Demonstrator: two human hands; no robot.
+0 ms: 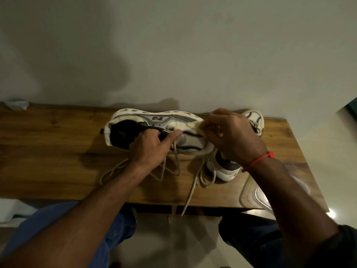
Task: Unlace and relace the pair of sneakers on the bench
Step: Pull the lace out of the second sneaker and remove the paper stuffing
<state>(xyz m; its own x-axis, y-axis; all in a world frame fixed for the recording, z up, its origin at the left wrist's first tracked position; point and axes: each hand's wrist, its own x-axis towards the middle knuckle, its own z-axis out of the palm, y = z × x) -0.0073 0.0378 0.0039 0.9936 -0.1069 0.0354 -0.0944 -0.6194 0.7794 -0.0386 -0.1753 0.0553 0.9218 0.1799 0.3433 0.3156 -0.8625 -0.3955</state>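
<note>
A white and grey sneaker (154,120) lies on its side on the wooden bench (48,144), heel opening to the left. My left hand (152,147) grips it at the tongue and top eyelets, thumb pressed near the lace holes. My right hand (233,132) is curled over the toe end, pinching the shoe's front. Loose grey laces (173,171) trail from the shoe across the bench, and one lace end (190,196) hangs over the front edge. The second sneaker (228,171) lies behind and under my right hand, mostly hidden, with its toe (255,118) showing at the right.
The bench stands against a pale wall (173,45). A clear plastic piece (258,194) rests on the bench's right front corner. Crumpled paper (16,105) sits at the far left back. My knees in blue trousers (119,227) are below the bench edge.
</note>
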